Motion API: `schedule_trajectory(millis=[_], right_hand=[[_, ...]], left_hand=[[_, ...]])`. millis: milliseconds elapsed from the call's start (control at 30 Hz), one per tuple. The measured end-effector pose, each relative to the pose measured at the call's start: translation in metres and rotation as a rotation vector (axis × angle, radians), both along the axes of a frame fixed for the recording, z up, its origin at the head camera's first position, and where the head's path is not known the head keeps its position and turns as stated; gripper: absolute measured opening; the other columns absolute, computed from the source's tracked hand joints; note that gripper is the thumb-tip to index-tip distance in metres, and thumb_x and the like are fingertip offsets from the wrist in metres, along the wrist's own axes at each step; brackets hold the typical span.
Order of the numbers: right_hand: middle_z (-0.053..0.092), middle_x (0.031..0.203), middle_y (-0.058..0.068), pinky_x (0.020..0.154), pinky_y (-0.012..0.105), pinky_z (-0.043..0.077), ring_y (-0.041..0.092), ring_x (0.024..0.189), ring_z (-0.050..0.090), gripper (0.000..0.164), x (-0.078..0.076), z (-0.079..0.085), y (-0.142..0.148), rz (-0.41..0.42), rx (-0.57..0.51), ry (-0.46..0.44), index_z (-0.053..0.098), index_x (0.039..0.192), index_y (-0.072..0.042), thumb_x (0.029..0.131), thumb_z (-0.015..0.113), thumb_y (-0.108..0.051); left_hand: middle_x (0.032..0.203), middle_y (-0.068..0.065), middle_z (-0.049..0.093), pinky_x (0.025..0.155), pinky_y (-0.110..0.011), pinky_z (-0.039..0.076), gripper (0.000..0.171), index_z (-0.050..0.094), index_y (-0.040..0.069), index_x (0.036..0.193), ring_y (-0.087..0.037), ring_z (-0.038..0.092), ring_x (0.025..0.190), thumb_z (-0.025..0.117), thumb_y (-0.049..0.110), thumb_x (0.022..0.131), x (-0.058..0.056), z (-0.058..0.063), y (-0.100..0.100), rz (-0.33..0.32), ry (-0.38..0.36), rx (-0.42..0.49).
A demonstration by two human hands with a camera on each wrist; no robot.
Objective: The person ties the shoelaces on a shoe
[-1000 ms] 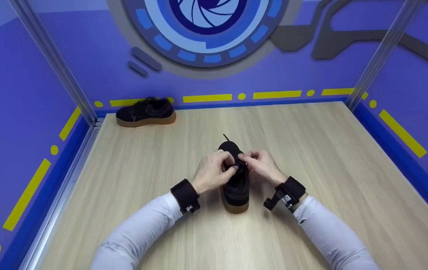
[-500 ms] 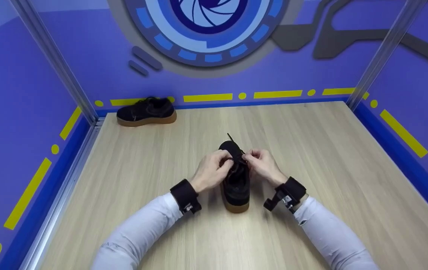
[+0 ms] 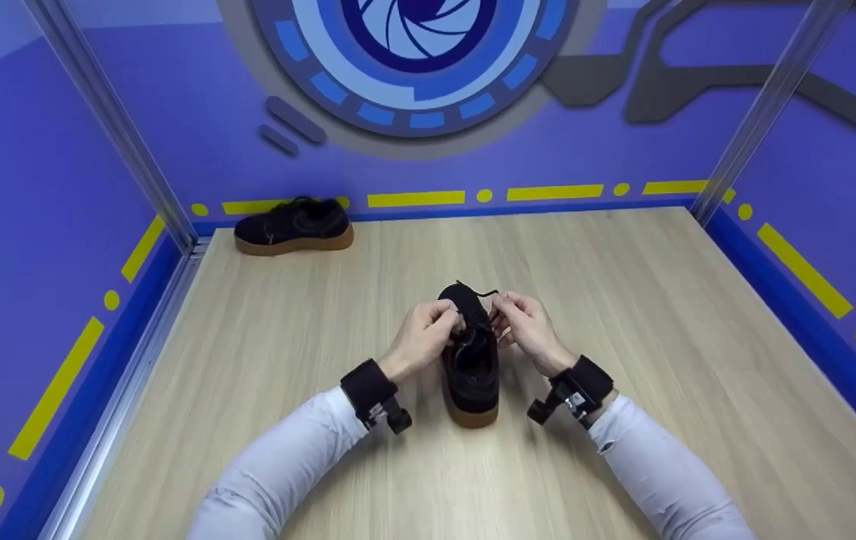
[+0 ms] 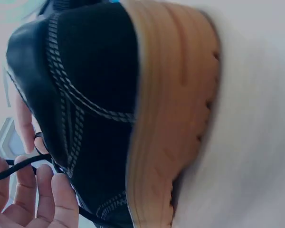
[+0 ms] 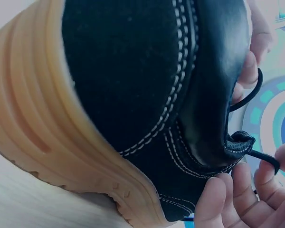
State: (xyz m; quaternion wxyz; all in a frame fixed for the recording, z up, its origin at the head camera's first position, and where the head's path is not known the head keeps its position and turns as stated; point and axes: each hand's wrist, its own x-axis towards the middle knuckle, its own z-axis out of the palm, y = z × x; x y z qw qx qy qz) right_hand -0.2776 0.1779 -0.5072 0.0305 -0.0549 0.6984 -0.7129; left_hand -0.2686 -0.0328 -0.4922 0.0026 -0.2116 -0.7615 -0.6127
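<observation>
A black shoe (image 3: 473,390) with white stitching and a tan gum sole stands on the table, its toe pointing away from me. My left hand (image 3: 421,336) is at the left of its lacing. Its thumb and finger pinch a black shoelace (image 4: 20,167), clear in the left wrist view. On the other side, my right hand (image 3: 531,330) pinches another stretch of lace (image 5: 263,156) between thumb and forefinger, the remaining fingers curled beside the shoe's upper. A loose lace end (image 3: 482,293) runs from the right fingers over the toe. The hands partly hide the eyelets.
A second black shoe (image 3: 294,229) with a tan sole stands sideways at the table's back left corner, against the blue wall (image 3: 367,172). The wooden table (image 3: 623,300) is bounded by panels at the back and both sides. Black straps carry cameras on both wrists.
My hands have drawn slightly apart across the lacing. The right hand has risen away from the shoe, and the lace end over the toe has swung down to the right.
</observation>
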Motion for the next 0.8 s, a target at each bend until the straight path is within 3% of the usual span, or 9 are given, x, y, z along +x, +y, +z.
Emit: schedule_trajectory(millis=[167,367,533,800], right_hand=[[0.064,0.077,0.009,0.057,0.026,0.055,0.018,0.067,0.062,0.033,-0.001,0.003,-0.002,-0.032,-0.075,0.048,0.061,0.091,0.006,0.111,0.050,-0.017],[0.066,0.081,0.013,0.064,0.029,0.057,0.021,0.073,0.066,0.034,0.000,0.009,-0.005,-0.044,-0.143,0.095,0.060,0.090,0.006,0.113,0.048,-0.016],[0.066,0.084,0.015,0.068,0.031,0.059,0.023,0.073,0.066,0.034,0.002,0.012,-0.008,-0.044,-0.185,0.112,0.060,0.090,0.007,0.113,0.046,-0.014],[0.065,0.082,0.013,0.070,0.033,0.060,0.022,0.072,0.066,0.038,0.003,0.018,-0.010,-0.057,-0.214,0.165,0.059,0.092,0.011,0.114,0.046,-0.018]], left_hand=[[0.083,-0.005,0.070,0.071,-0.028,0.058,0.026,0.069,-0.005,0.087,-0.017,0.065,0.079,0.058,0.014,0.102,0.002,0.005,0.004,0.032,-0.124,0.144],[0.084,-0.005,0.070,0.085,-0.037,0.061,0.024,0.066,-0.001,0.092,-0.019,0.070,0.085,0.055,0.013,0.108,0.003,0.008,0.006,0.028,-0.235,0.333],[0.085,-0.007,0.069,0.088,-0.039,0.061,0.021,0.065,0.000,0.098,-0.021,0.071,0.083,0.052,0.011,0.111,0.004,0.009,0.006,0.017,-0.256,0.453],[0.081,-0.006,0.063,0.075,-0.030,0.059,0.025,0.061,-0.008,0.105,-0.017,0.066,0.073,0.048,0.012,0.113,0.002,0.011,0.007,0.001,-0.240,0.569]])
